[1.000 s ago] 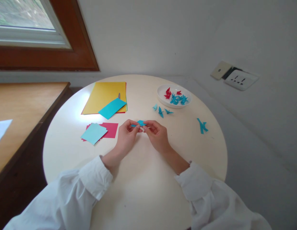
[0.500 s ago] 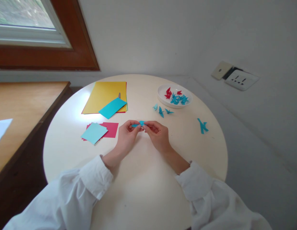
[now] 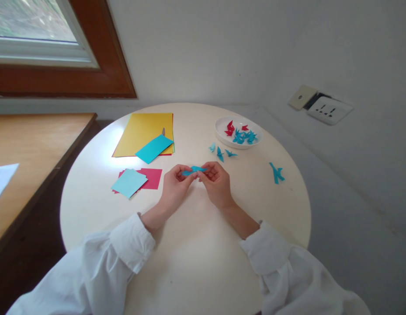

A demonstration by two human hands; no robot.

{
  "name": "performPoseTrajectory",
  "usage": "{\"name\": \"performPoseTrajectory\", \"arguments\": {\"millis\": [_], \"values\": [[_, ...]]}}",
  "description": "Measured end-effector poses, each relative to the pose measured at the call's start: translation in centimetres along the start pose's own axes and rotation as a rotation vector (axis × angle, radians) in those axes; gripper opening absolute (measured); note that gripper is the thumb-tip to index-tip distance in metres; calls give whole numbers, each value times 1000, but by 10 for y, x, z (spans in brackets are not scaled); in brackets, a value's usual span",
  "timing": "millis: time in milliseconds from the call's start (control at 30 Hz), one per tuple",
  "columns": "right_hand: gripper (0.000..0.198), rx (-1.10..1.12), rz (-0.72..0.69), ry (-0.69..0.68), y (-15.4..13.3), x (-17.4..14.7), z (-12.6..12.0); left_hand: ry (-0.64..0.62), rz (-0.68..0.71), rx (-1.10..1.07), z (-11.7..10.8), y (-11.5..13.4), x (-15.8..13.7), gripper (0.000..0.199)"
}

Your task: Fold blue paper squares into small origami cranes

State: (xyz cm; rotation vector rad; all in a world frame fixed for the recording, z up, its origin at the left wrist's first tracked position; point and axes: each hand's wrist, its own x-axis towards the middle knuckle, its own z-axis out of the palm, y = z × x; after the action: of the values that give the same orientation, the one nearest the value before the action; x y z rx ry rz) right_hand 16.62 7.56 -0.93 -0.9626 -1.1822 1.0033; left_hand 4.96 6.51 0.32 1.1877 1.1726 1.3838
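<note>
A small folded piece of blue paper (image 3: 196, 169) is pinched between both hands above the middle of the round table. My left hand (image 3: 175, 183) is closed on its left part and my right hand (image 3: 217, 183) on its right part, the thumbs close together at its near edge. Fingers hide some of the folds. Just beyond the hands lie a pale blue paper crane (image 3: 212, 148) and two darker blue ones, a crane (image 3: 220, 154) and another crane (image 3: 230, 153).
A white dish (image 3: 220, 136) holds red and blue paper cranes. Yellow sheets (image 3: 137, 131) lie under a blue paper rectangle (image 3: 153, 148), scissors partly showing. Pale blue squares (image 3: 129, 183) rest on red paper (image 3: 153, 178). Blue scraps (image 3: 276, 173) lie at right, near the wall.
More of the blue paper now shows between my hands, spread wider toward the right hand. My right fingers have shifted slightly upward. The other things on the table stay put.
</note>
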Motion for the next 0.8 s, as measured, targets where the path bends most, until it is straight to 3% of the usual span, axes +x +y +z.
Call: {"name": "performPoseTrajectory", "arguments": {"millis": [233, 600, 800], "values": [[29, -16, 36, -44, 4, 0, -2, -32, -3, -6, -2, -1, 4, 19], [23, -18, 84, -50, 7, 5, -5, -102, -64, -90, -2, -1, 3, 36], [22, -72, 53, -42, 5, 4, -5, -48, -167, -138, -1, 0, 2, 37]]}}
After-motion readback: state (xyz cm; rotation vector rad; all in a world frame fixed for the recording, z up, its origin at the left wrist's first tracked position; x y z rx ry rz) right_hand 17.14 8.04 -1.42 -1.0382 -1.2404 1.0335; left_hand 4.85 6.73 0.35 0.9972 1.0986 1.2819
